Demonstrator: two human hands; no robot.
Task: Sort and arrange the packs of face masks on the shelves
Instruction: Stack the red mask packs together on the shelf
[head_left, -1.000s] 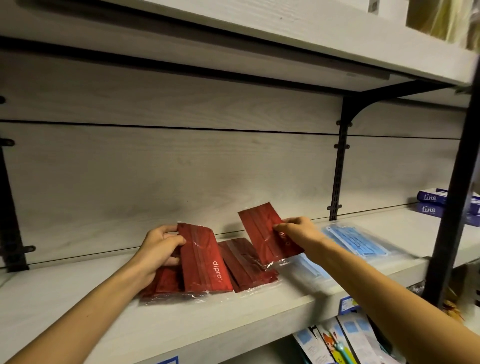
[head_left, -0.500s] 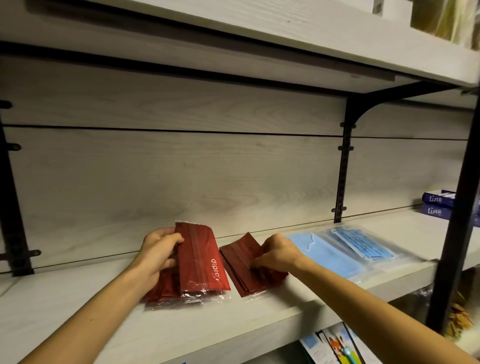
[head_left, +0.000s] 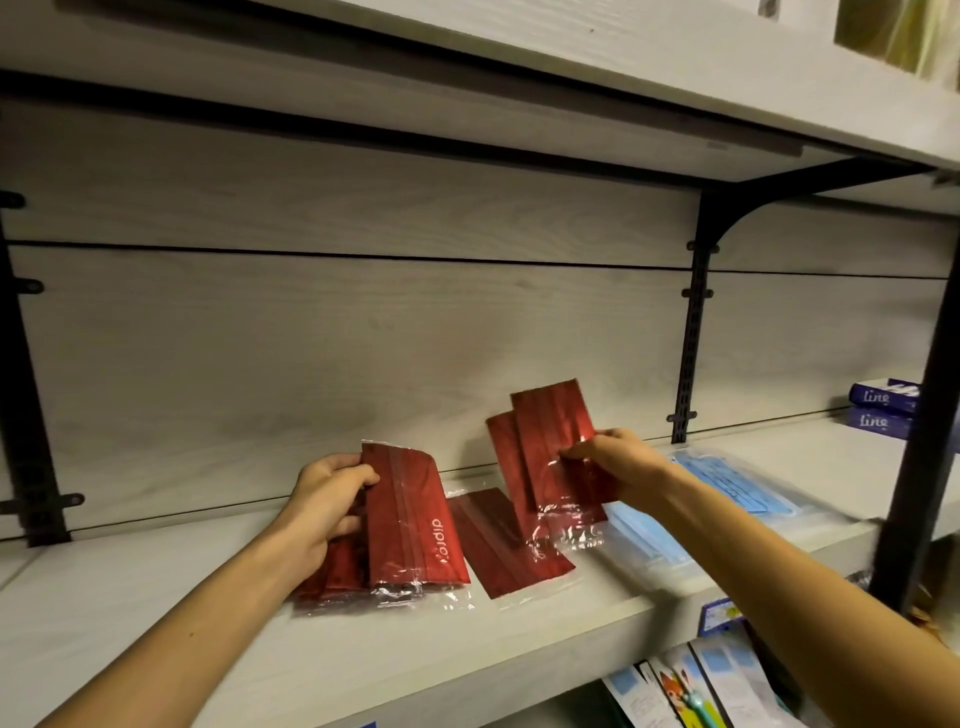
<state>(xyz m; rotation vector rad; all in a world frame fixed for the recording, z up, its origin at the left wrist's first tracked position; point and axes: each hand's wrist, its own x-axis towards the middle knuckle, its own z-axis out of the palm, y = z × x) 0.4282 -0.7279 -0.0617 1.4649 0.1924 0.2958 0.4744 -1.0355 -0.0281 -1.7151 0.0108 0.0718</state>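
Note:
My left hand grips a stack of red face-mask packs standing on edge on the pale wooden shelf. My right hand pinches two red packs in clear wrap and holds them lifted above the shelf. One more red pack lies flat on the shelf between my hands. Blue mask packs in clear wrap lie to the right, partly behind my right forearm.
Two dark blue boxes are stacked at the far right of the shelf. A black bracket upright runs up the back wall, and a black post stands at the right front. Colourful packs sit on the shelf below.
My right hand was pressing on the flat red packs half a second ago. It has lifted two of them up off the shelf, leaving one flat. My left hand kept hold of its stack.

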